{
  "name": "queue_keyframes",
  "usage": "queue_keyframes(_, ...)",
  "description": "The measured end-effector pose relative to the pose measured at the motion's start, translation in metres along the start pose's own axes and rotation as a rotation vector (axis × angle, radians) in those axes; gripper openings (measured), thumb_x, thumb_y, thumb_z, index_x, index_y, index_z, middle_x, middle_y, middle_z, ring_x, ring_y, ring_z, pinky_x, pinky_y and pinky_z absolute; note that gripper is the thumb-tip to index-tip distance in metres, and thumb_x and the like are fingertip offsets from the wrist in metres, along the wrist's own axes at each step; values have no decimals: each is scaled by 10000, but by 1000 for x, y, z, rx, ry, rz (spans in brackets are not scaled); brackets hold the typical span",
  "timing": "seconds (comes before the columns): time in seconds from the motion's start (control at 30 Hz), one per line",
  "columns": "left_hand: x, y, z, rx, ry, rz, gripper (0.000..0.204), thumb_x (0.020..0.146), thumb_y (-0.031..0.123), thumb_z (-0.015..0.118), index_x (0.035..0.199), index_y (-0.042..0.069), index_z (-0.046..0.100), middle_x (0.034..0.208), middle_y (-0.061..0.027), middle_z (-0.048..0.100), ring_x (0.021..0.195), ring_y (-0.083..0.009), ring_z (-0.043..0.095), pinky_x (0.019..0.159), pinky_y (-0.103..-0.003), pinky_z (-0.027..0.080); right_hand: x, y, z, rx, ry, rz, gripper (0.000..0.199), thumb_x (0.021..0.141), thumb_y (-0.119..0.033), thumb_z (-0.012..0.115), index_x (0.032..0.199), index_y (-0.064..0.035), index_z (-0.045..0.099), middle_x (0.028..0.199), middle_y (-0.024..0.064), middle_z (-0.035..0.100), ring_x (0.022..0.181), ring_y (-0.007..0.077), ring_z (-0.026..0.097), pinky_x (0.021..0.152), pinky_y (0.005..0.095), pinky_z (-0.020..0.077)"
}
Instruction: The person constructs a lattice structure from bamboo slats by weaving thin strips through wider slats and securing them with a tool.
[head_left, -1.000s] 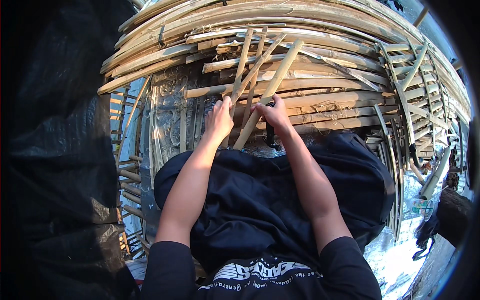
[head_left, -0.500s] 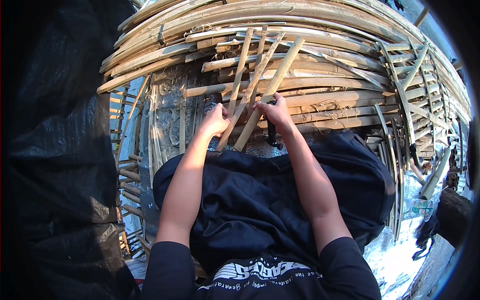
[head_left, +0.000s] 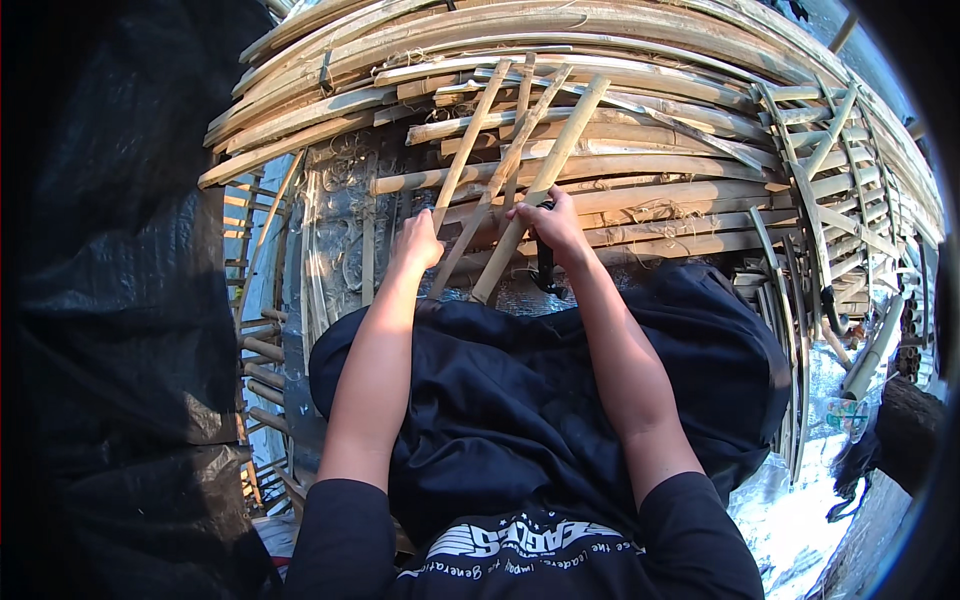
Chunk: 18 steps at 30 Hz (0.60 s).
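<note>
Underneath, stacked bamboo slats (head_left: 690, 195) backed the wide strip (head_left: 572, 130), likely stiff, light, best held mid-length, where the right hand (head_left: 554, 224) gripped it; the left hand (head_left: 416, 241) clasped a thinner strip (head_left: 472, 140), probably springier, low down.

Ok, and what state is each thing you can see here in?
Left hand: closed on a narrow bamboo strip.
Right hand: closed on a wider bamboo strip.
Narrow bamboo strip: slanted, held low.
Wider bamboo strip: slanted, held.
Black object: by the right hand, kind unclear.
Bamboo pile: stacked, lying crosswise.
Black sheet: creased, partly sunlit.
</note>
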<state>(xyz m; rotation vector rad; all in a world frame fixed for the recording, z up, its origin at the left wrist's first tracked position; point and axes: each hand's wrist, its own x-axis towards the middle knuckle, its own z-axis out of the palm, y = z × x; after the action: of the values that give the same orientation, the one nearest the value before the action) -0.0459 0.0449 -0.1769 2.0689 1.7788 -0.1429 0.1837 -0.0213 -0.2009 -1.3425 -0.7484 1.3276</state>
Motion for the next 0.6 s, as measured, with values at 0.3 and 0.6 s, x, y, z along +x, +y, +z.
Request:
queue_keyframes(0.3,2,10,20,-57,-85,39,948,799,352,787,1501,-37,284,1479,-321,377,1399,-402,382,1137,-405,376,4,7,-4,53,-65,50,254,819,-82,735,1047,11,676,810,81,716,601,97,570,541,247,447)
queue_keyframes(0.6,-11,35,20,-453,213,482,154,826,-41,651,977,-21,669,931,-174,670,931,-342,666,853,-403,532,7,13,-1,131,-41,43,311,807,-87,768,1079,7,653,806,79,691,620,102,567,557,257,456)
